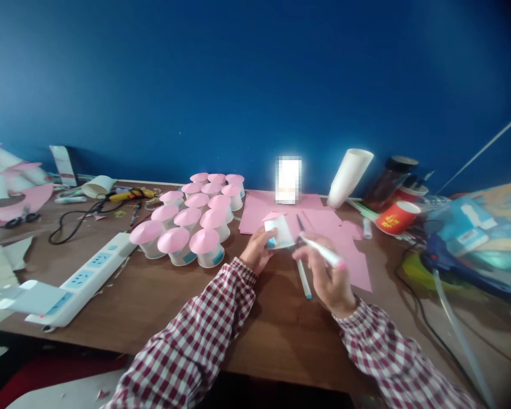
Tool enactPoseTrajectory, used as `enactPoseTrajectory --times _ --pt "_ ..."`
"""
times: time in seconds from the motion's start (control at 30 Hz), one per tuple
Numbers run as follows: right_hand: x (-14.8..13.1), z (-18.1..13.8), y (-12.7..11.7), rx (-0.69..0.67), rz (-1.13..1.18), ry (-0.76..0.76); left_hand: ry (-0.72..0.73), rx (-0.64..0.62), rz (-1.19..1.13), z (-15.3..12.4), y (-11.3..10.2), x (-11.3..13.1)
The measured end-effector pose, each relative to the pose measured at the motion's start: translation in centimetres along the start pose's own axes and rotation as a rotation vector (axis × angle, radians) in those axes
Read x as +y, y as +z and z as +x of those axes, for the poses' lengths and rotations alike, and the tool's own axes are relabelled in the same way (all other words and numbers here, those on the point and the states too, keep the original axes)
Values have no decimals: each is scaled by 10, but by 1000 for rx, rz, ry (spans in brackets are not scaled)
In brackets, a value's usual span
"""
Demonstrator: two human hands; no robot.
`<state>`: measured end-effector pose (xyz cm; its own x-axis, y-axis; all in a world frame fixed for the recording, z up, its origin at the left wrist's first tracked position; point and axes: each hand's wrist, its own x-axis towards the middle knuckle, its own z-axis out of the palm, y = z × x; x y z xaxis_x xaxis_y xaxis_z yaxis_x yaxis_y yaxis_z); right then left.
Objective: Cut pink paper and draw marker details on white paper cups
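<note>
My left hand is closed around a white paper cup with blue print, tipped on its side above the table. A bit of pink paper shows at the cup's far edge. In my right hand is a white marker pen with a pink end, its other end pointing toward the cup; whether it touches is blurred. Beneath my hands lies another white pen with a blue end. Left of my left hand stand several upturned paper cups topped with pink paper cones.
A white power strip with a charger lies at left. Pink paper sheets lie behind my hands. A leaning stack of white cups, a red cup and a blue glue gun with its cord are at right.
</note>
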<state>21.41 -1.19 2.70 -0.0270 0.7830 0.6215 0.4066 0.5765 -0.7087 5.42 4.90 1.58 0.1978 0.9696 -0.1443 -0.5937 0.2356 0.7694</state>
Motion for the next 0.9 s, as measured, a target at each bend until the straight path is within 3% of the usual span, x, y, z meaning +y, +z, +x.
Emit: enactPoseTrajectory --times 0.23,0.4,0.9 --pt "1 1 -2 19 -88 23 20 -82 64 -1 3 -3" --pt "1 3 0 -64 -166 -52 33 -102 69 0 2 -5" --pt "3 5 -2 -46 -232 -173 31 -114 66 1 0 -7"
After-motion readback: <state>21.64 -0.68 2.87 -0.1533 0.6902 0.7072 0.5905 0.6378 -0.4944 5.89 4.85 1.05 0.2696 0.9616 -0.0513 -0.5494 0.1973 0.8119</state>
